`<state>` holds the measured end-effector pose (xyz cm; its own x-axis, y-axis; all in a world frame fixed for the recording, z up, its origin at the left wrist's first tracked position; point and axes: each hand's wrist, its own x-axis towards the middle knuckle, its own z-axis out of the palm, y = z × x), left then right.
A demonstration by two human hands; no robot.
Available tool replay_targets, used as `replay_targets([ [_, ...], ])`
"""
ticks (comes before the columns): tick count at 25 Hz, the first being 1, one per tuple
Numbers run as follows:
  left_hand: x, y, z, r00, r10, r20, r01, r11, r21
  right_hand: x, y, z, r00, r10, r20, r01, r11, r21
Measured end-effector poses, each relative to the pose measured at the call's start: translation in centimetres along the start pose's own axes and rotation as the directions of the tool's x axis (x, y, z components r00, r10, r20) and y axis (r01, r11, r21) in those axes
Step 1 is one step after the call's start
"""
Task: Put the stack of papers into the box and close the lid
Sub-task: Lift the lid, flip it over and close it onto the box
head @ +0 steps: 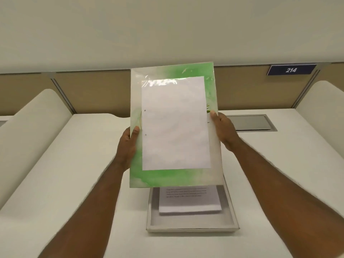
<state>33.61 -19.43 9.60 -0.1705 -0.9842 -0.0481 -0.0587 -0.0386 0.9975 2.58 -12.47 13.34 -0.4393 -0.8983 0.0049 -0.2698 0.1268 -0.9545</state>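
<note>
A shallow white box lies open on the desk close to me. The stack of papers rests inside it, printed text on the top sheet. Above the box I hold the lid, green and white, with a blank white sheet taped on its face. It is tilted up towards me and hides the far part of the box. My left hand grips the lid's left edge. My right hand grips its right edge.
The box sits on a white desk. A grey cable hatch is set into the desk at the back right. Tan partition panels stand behind, with a sign reading 214. Rounded white dividers flank both sides.
</note>
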Motion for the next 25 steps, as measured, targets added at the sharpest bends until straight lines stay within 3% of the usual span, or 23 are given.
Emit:
replay_targets([
  [2,0.4,-1.4,1.1,0.998,-0.058,-0.006,0.058,0.998,0.032,0.7,2.5,0.1,0.996,-0.048,-0.075,0.033,0.982,-0.185],
  [5,1.3,-3.6,1.9,0.989,-0.147,0.010,0.147,0.988,0.042,1.5,5.7,0.3,0.991,-0.086,-0.105,0.049,0.948,-0.315],
  [11,1.9,-5.2,3.2,0.955,-0.295,-0.019,0.291,0.931,0.220,3.4,10.5,0.4,0.991,0.098,-0.088,-0.128,0.879,-0.459],
  [19,0.9,-7.0,3.3,0.913,-0.404,-0.046,0.398,0.865,0.304,3.7,12.4,1.0,0.989,0.137,-0.051,-0.143,0.839,-0.525],
  [25,-0.1,-6.7,4.5,0.924,-0.375,-0.069,0.367,0.827,0.425,3.4,13.1,0.1,0.986,0.157,-0.054,-0.159,0.808,-0.567],
])
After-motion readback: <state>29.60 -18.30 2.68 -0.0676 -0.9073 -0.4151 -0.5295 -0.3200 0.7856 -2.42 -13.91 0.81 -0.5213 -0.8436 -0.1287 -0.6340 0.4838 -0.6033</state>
